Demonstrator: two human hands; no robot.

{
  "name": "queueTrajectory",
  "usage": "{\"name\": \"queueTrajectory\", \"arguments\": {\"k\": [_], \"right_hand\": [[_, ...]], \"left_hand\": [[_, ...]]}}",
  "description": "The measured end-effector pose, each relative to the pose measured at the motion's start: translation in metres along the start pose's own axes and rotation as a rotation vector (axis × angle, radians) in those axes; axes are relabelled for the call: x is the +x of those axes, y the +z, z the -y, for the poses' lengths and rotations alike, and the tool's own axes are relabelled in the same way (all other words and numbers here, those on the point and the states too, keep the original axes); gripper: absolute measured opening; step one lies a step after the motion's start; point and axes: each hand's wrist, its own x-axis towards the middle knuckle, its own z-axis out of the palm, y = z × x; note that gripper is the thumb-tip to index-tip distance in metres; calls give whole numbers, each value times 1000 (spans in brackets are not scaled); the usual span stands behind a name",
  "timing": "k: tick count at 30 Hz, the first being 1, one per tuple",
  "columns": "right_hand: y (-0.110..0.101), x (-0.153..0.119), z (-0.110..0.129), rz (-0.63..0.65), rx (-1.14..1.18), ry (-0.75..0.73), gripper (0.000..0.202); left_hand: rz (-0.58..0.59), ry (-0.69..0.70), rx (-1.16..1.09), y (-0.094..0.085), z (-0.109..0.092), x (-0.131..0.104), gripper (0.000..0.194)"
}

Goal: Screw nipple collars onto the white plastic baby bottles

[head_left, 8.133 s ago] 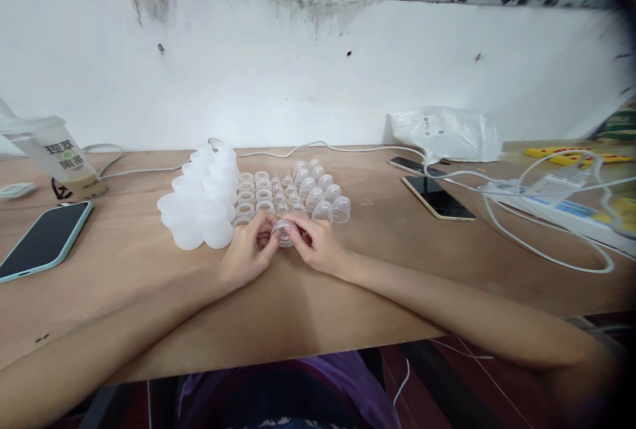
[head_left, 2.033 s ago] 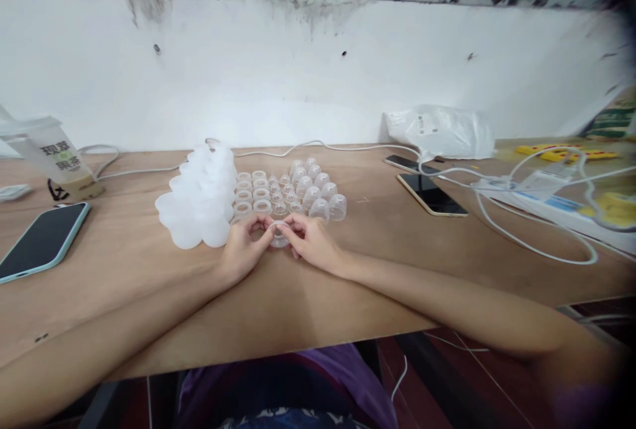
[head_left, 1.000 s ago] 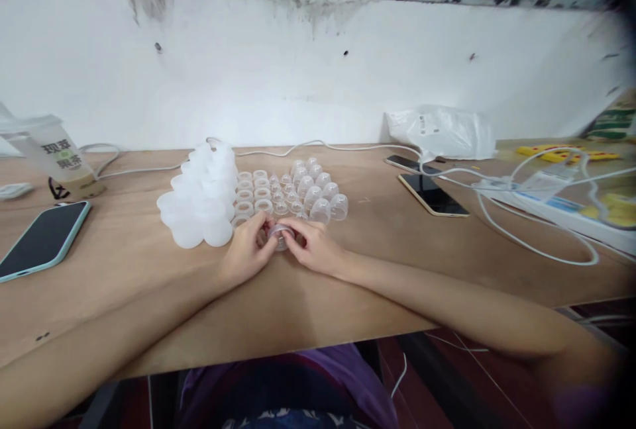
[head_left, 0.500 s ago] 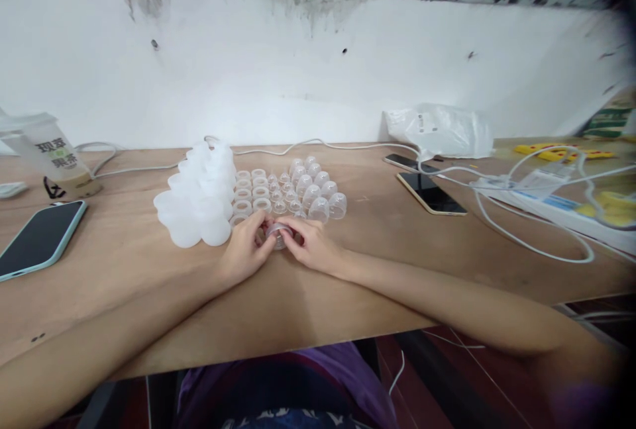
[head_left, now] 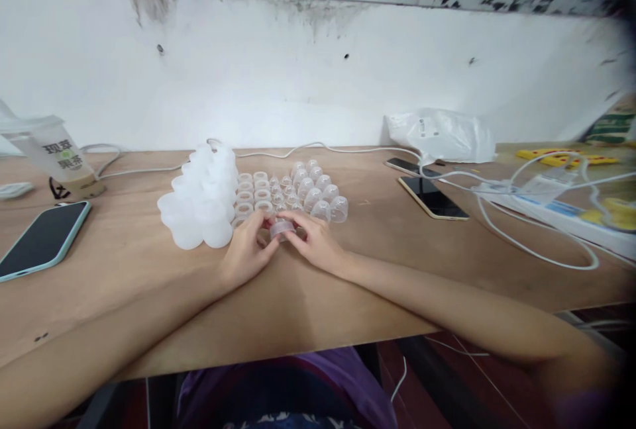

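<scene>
Between my two hands is a translucent plastic bottle ring, low over the table near its front edge. My left hand grips its left side, thumb in front and fingers behind. On the right side my right hand pinches it between thumb and fingers. Whether anything sits inside the ring I cannot tell. Just beyond my hands stand rows of similar rings, small clear bottle teats and clear domed caps. My fingers hide the nearest pieces. White, rounded translucent bottles or containers are bunched to the left.
At the left are a phone and a drink cup. Right of the caps lie another phone, a plastic bag, white cables and a power strip. A white wall rises behind the table.
The ring has tipped between my fingers, and its side wall now shows more. My right fingers have shifted to its upper edge. The rows stay as they were; the view moved slightly.
</scene>
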Motion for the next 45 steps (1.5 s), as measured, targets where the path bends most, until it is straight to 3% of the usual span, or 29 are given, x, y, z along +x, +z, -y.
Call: {"name": "queueTrajectory", "arguments": {"k": [14,19,23,27,31,36,40,42,45], "right_hand": [[4,-3,-2,65,4,-57,30],[3,-3,0,50,-9,-79,32],[1,-5,2,56,33,-78,32],[0,-4,-1,183,197,-74,38],[2,-3,-4,228,380,46,32],[-3,-2,-1,223,556,166,27],[-6,-2,1,202,547,167,33],[-6,-2,0,200,544,153,43],[-3,-3,-2,196,521,136,51]], "left_hand": [[47,63,109,3,5,0,14],[54,111,116,0,5,-1,25],[41,235,233,-3,5,-4,25],[37,286,416,-6,9,-4,23],[4,378,675,-10,6,-1,21],[22,592,836,-38,-19,1,35],[-191,327,1041,-79,-26,-4,46],[-167,199,1149,-96,-21,-5,52],[-95,150,1190,-108,-11,-3,53]]}}
